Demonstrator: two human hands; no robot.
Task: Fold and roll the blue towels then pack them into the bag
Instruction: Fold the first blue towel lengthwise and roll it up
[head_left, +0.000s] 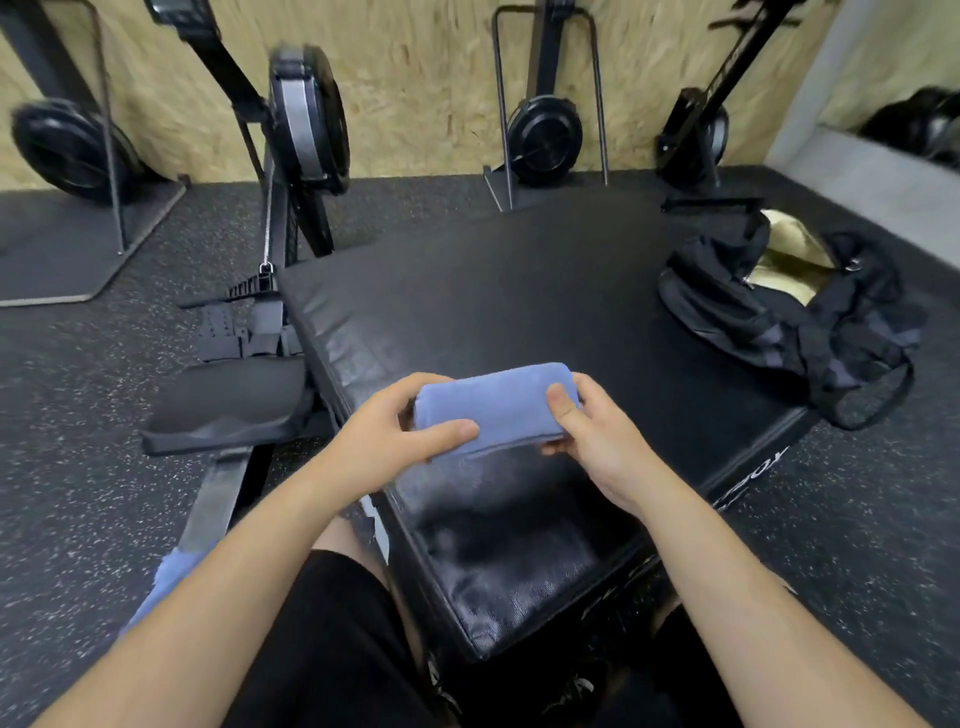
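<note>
Rolled blue terry towel (493, 405): ends hidden under left hand (395, 441) and right hand (597, 436).
Loose blue towel (169, 571), near left: mostly behind left forearm (223, 587).

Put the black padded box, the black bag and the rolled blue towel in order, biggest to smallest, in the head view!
1. black padded box
2. black bag, farther away, so maybe bigger than it looks
3. rolled blue towel, smallest although nearest the camera
</note>
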